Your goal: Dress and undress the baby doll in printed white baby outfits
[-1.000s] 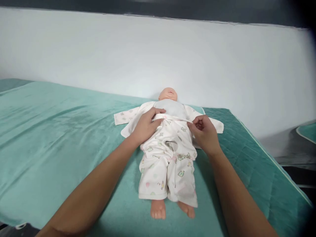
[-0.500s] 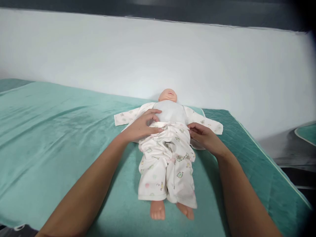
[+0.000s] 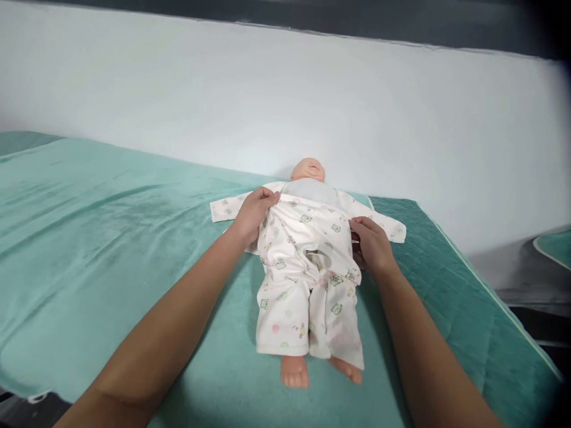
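Note:
A baby doll [image 3: 308, 169] lies on its back, head toward the wall and bare feet toward me. It wears a white patterned long-sleeved top [image 3: 379, 223] with the sleeves spread, and white patterned trousers [image 3: 307, 238] with an opening at the crotch. My left hand [image 3: 256, 214] pinches the trousers' waistband at its left corner, pulled up over the belly. At the waistband's right side, my right hand [image 3: 371, 244] has its fingers closed on the edge of the trousers; its fingertips are partly hidden. Both feet stick out below the trouser legs.
A light green cloth [image 3: 111, 249] covers most of the bed surface. On the right a darker green quilted mat [image 3: 446, 285] shows, with a pale piped edge. The white wall [image 3: 267, 95] stands behind the doll's head. Another green padded edge [image 3: 555, 246] appears at far right.
My left hand has gone from fingers spread over the belly to pinching the waistband. The waistband has moved up toward the chest and lies flatter. My right hand stays at the right side.

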Tool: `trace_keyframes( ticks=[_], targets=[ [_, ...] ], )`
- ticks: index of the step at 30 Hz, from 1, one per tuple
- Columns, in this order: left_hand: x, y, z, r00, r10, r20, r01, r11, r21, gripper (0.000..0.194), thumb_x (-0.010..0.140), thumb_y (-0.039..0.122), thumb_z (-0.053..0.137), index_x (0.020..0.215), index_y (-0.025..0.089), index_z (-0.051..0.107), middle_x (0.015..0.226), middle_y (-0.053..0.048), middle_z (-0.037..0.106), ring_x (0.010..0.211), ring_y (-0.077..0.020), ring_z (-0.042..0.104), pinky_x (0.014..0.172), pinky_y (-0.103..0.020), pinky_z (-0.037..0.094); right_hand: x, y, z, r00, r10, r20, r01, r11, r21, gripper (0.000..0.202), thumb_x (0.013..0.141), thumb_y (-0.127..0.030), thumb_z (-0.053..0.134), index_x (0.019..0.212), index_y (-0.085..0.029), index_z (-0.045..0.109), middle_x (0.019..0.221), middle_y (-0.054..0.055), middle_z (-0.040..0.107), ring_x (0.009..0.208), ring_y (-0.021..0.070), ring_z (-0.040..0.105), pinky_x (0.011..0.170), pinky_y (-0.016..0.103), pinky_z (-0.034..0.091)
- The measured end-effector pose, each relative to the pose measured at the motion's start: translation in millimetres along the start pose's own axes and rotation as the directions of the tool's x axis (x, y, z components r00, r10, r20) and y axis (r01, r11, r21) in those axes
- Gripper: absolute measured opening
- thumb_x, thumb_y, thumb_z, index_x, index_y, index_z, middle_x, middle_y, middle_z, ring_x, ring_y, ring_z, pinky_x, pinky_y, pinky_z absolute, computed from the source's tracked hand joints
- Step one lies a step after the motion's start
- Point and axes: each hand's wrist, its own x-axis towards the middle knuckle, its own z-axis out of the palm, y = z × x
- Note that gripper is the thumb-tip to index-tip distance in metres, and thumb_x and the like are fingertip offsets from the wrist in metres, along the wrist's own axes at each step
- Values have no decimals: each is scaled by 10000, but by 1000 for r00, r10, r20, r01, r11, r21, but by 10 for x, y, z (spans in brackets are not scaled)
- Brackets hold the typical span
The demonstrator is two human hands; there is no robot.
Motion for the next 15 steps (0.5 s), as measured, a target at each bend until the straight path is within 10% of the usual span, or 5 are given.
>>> trace_keyframes(
  ticks=[4, 15],
  targets=[
    [-44, -10, -65, 995, -98, 22, 98, 995, -10, 304, 719, 391, 772, 721, 187, 548, 717, 25, 530, 664, -117, 491, 617, -235, 383, 18, 23, 48, 998, -51, -46, 47, 996, -76, 213, 771, -426, 631, 736, -237, 539, 600, -47, 455, 494, 106, 400, 417, 228, 308],
    [-66, 130, -368, 897, -273, 347, 177, 942, 284, 237, 737, 318, 687, 940, 196, 688, 915, -30, 669, 744, -148, 574, 648, -261, 424, -15, -45, -158, 940, 44, 338, -16, 996, -85, 269, 701, -410, 779, 760, -214, 605, 623, -52, 557, 501, 68, 443, 450, 195, 314]
  ],
)
